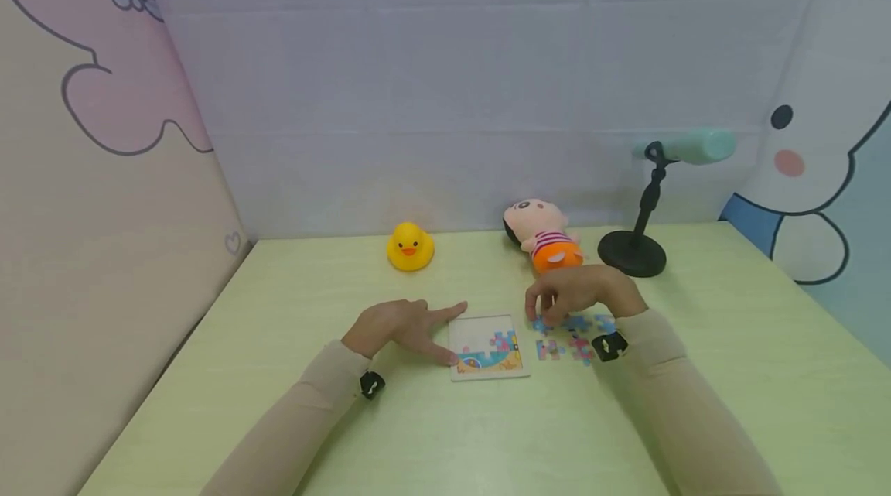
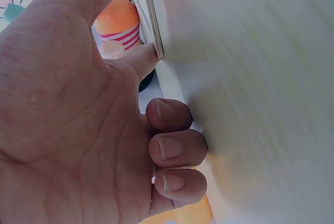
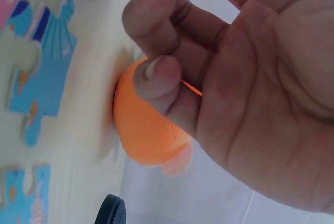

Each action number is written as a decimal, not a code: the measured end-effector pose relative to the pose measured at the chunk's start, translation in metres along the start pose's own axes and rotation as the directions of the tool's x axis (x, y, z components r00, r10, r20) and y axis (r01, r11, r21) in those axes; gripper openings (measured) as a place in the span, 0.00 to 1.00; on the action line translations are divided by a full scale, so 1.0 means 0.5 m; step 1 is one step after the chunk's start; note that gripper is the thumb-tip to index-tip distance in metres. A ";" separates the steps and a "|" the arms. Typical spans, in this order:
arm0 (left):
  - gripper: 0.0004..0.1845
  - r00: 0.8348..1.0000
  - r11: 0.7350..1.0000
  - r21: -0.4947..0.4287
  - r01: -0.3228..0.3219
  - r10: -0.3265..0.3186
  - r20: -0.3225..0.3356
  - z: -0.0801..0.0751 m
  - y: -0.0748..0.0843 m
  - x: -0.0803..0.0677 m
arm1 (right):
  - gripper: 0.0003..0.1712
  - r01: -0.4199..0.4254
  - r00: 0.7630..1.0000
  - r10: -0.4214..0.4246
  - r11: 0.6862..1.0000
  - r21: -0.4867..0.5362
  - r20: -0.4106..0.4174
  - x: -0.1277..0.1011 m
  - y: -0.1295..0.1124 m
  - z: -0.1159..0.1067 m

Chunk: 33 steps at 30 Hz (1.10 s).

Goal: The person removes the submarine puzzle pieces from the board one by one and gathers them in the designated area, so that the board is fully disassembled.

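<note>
A square jigsaw board (image 1: 482, 329) lies on the table, partly filled with a sea picture along its bottom and right. My left hand (image 1: 411, 328) is at its left side, index finger and thumb spread along that edge. The left wrist view shows the board's edge (image 2: 151, 18) against those fingers, the other fingers bent. My right hand (image 1: 578, 291) reaches down over loose puzzle pieces (image 1: 580, 350). Its fingertips are at a blue puzzle piece (image 1: 541, 326); whether they pinch it is hidden. More blue pieces (image 3: 44, 78) lie beside the hand in the right wrist view.
A yellow toy duck (image 1: 411, 247) stands at the back of the table. Behind my right hand lies a doll (image 1: 546, 237) with orange shorts. A black stand (image 1: 636, 248) holding a mint-green cylinder (image 1: 696, 146) is at the back right.
</note>
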<state>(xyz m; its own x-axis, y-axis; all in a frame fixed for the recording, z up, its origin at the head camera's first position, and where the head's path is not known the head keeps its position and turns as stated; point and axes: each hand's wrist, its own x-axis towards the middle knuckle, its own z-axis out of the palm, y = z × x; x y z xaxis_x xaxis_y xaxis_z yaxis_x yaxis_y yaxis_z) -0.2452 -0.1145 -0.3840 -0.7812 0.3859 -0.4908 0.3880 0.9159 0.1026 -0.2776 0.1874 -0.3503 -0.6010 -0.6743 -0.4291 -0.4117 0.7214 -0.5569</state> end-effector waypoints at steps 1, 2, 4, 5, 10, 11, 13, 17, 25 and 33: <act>0.50 1.000 1.000 0.000 0.002 -0.002 0.001 0.000 0.000 0.000 | 0.07 0.002 1.000 -0.002 1.000 -0.009 -0.008 0.003 -0.003 0.002; 0.50 1.000 1.000 0.001 0.003 -0.003 0.003 0.001 -0.001 0.000 | 0.07 0.004 1.000 -0.004 1.000 -0.016 -0.017 0.005 -0.007 0.003; 0.49 1.000 1.000 0.004 0.004 -0.004 0.003 0.001 -0.001 0.000 | 0.08 0.015 0.999 -0.016 0.999 -0.032 -0.034 0.009 -0.012 0.007; 0.49 1.000 1.000 0.005 0.004 -0.005 0.003 0.001 -0.002 0.001 | 0.09 0.025 0.999 -0.027 0.999 -0.040 -0.040 0.012 -0.015 0.008; 0.50 1.000 1.000 0.005 0.014 -0.014 0.004 -0.001 0.001 0.000 | 0.11 0.090 0.994 -0.097 0.990 -0.104 -0.058 0.022 -0.028 0.015; 0.50 1.000 1.000 0.006 0.015 -0.015 0.003 -0.001 0.001 0.000 | 0.11 0.097 0.993 -0.105 0.988 -0.119 -0.060 0.025 -0.030 0.017; 0.50 1.000 1.000 0.009 0.018 -0.018 -0.002 -0.002 0.002 0.001 | 0.12 0.102 0.992 -0.112 0.984 -0.144 -0.063 0.030 -0.034 0.021; 0.50 1.000 1.000 0.020 0.013 -0.013 -0.010 -0.001 0.002 0.003 | 0.13 0.095 0.993 -0.106 0.981 -0.168 -0.058 0.042 -0.039 0.029; 0.51 1.000 1.000 0.016 0.017 -0.017 -0.014 0.002 -0.005 0.007 | 0.16 0.075 0.995 -0.086 0.979 -0.188 -0.054 0.055 -0.051 0.047; 0.51 1.000 1.000 0.021 0.017 -0.017 -0.024 0.004 -0.006 0.007 | 0.17 0.076 0.996 -0.082 0.985 -0.154 -0.033 0.068 -0.062 0.060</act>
<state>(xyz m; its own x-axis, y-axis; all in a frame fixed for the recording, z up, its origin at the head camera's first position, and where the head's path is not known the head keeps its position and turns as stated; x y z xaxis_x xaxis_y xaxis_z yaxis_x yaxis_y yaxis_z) -0.2481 -0.1159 -0.3877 -0.7992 0.3729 -0.4713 0.3847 0.9199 0.0756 -0.2647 0.1377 -0.3690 -0.5877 -0.7253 -0.3586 -0.5562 0.6840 -0.4720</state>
